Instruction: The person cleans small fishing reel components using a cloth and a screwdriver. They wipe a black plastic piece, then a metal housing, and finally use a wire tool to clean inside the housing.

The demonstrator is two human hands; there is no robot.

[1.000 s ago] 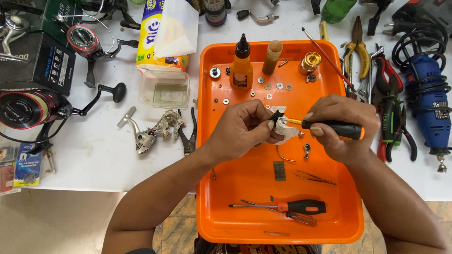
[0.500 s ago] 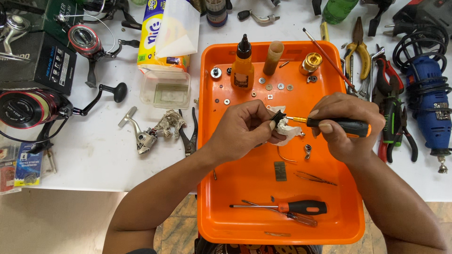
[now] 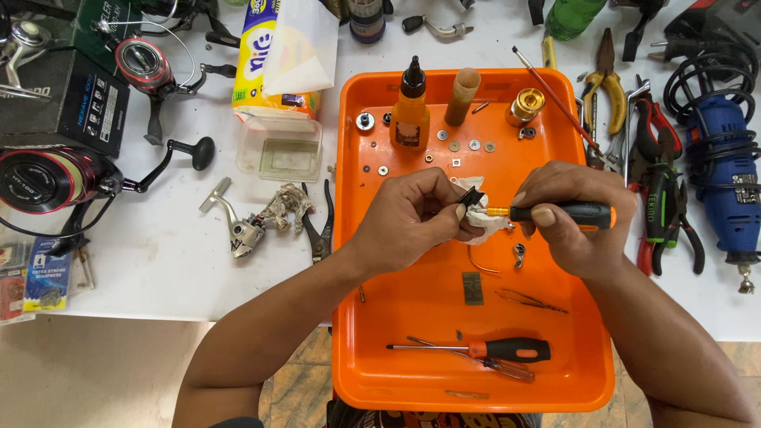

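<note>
Over the middle of an orange tray (image 3: 357, 317), my left hand (image 3: 408, 222) pinches a small black part wrapped in white tissue (image 3: 485, 220). My right hand (image 3: 575, 218) grips a black and orange screwdriver (image 3: 567, 214), its yellow shaft pointing left into the part. Both hands meet above the tray. What lies under the tissue is hidden by my fingers.
In the tray lie a second screwdriver (image 3: 483, 349), tweezers (image 3: 531, 299), an orange oil bottle (image 3: 411, 107), a gold spool (image 3: 527, 103) and several washers. Fishing reels (image 3: 47, 178), a reel body (image 3: 246, 230), a clear box (image 3: 279, 150), pliers (image 3: 662, 190) and a blue rotary tool (image 3: 725, 182) surround it.
Both hands have stayed in place. The screwdriver has turned slightly against the part, and the fingers have shifted a little.
</note>
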